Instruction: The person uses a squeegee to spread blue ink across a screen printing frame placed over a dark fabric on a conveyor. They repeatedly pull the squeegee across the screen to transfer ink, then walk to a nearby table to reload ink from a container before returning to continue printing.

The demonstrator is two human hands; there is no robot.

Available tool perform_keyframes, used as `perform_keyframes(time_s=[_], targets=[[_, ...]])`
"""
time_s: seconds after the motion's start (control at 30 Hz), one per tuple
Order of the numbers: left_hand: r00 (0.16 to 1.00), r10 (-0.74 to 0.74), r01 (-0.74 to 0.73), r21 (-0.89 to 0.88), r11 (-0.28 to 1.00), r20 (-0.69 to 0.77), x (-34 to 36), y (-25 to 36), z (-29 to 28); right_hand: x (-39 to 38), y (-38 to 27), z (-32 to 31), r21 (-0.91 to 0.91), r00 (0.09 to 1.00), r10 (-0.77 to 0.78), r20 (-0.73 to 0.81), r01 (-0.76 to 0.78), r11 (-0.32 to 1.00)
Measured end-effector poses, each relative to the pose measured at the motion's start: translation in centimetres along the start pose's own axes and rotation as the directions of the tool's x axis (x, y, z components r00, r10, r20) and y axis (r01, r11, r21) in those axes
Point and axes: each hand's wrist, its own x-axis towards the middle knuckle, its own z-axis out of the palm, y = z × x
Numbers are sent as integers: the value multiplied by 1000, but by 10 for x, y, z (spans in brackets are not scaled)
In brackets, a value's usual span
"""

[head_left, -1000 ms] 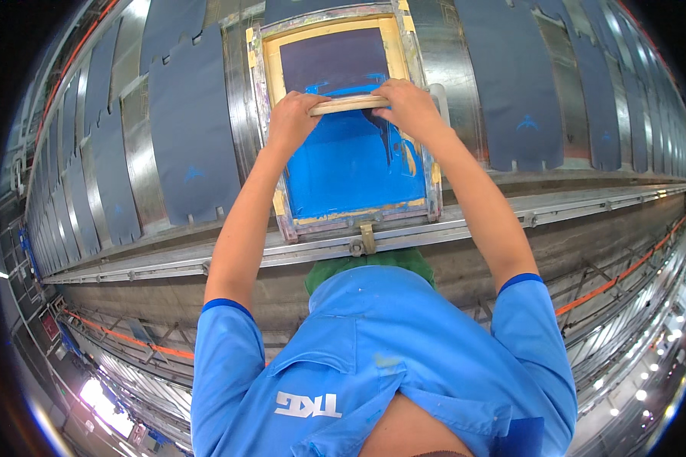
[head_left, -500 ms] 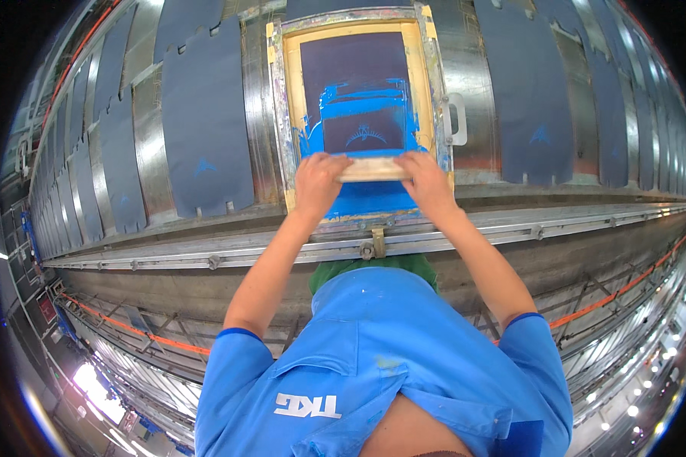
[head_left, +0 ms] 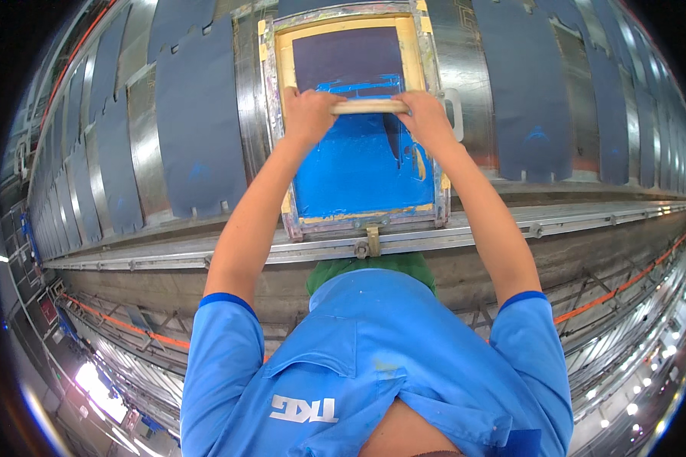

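Both my hands grip a pale wooden-handled squeegee (head_left: 370,107) across the middle of a screen printing frame (head_left: 273,114). My left hand (head_left: 310,114) closes on its left end, and my right hand (head_left: 427,118) on its right end. Wet blue ink (head_left: 358,183) covers the near part of the mesh, with a dark uncoated streak at its right. Beyond the squeegee lies dark mesh (head_left: 347,53) edged in yellow. The squeegee's blade is hidden beneath the handle.
Dark blue fabric pieces (head_left: 198,114) lie on metal plates to the left, and more fabric pieces (head_left: 530,99) to the right, several with small blue prints. A metal rail (head_left: 495,232) runs along the near table edge. A white handle (head_left: 454,114) sticks out at the frame's right side.
My hands have pushed the squeegee away from me, up the screen. Blue ink now coats the near area where a dark patch with a printed motif showed before.
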Motion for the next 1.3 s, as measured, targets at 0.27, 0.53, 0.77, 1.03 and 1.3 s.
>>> perform_keyframes(time_s=[0.27,0.53,0.77,1.03,1.3], targets=[[999,21,-25,-103,994,-46,-129,45,16,-135,-37,18,67,998,-11,54,7,998],[999,-50,47,-232,972,-5,-164,72,0,-79,43,-26,294,912,354,-207,-287,912],[996,-73,59,-277,959,-41,-202,87,21,-12,111,6,321,805,526,-274,-439,839],[968,-184,121,-321,939,-172,-229,98,15,-11,72,-20,480,839,419,-348,-224,848],[928,-281,223,-240,945,-245,-224,109,36,-7,79,-13,533,843,399,-361,-165,830]])
